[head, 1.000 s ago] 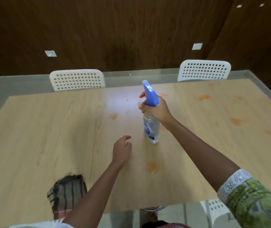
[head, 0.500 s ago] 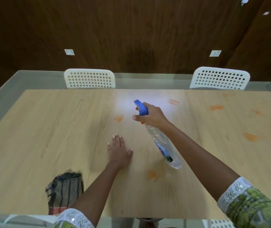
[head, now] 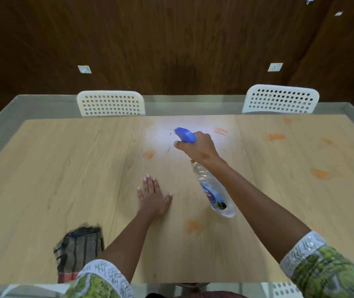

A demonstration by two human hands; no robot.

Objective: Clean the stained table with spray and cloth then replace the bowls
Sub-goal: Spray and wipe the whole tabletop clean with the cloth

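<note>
Over the pale wood tabletop with orange stains, your right hand grips the tilted clear spray bottle, blue nozzle forward, your left hand flat, fingers straight, folded striped cloth near edge.

A clear plastic spray bottle with a blue trigger head is held tilted above the light wooden table, nozzle pointing away. Orange stains dot the tabletop. A folded dark checked cloth lies near its front-left edge.

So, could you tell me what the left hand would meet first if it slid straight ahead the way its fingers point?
Probably the orange stain, just ahead of the left hand lying flat on the table.
</note>
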